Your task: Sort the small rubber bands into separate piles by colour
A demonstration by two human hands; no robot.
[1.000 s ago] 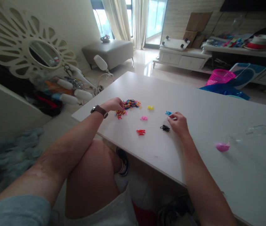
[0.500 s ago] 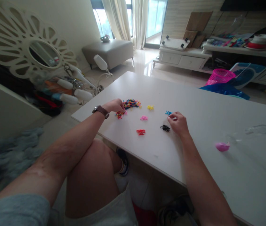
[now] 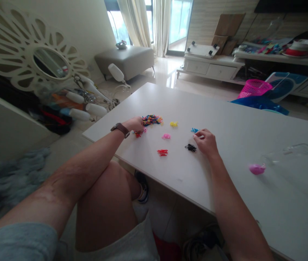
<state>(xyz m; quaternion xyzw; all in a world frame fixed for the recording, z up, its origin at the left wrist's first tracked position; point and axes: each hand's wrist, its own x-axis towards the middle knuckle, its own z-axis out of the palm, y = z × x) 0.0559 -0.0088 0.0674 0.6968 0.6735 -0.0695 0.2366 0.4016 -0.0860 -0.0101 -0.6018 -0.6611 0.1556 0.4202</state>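
Observation:
A mixed pile of small coloured elastic bands (image 3: pixel 153 119) lies on the white table. My left hand (image 3: pixel 134 124), with a brown-strapped watch on the wrist, is at the pile's near left edge; its fingers are bent together and their tips are mostly hidden. Bands of single colours form small heaps: yellow bands (image 3: pixel 173 124), pink bands (image 3: pixel 166 136), red bands (image 3: pixel 162 152), blue bands (image 3: pixel 194 130) and black bands (image 3: pixel 191 147). Between the blue and black heaps rests my right hand (image 3: pixel 206 141), thumb and fingertips closed in a pinch. Anything inside it is too small to make out.
On the right of the white table (image 3: pixel 241 137) sit a small pink pouch-like object (image 3: pixel 257 169) and a clear container (image 3: pixel 298 149). A pink basket (image 3: pixel 254 88) stands beyond the far edge. White lamp shades (image 3: pixel 79 114) are close to the left edge.
My left hand has shifted slightly right and turned, with its knuckles now covering more of the fingertips at the pile. My right hand has stayed almost in place.

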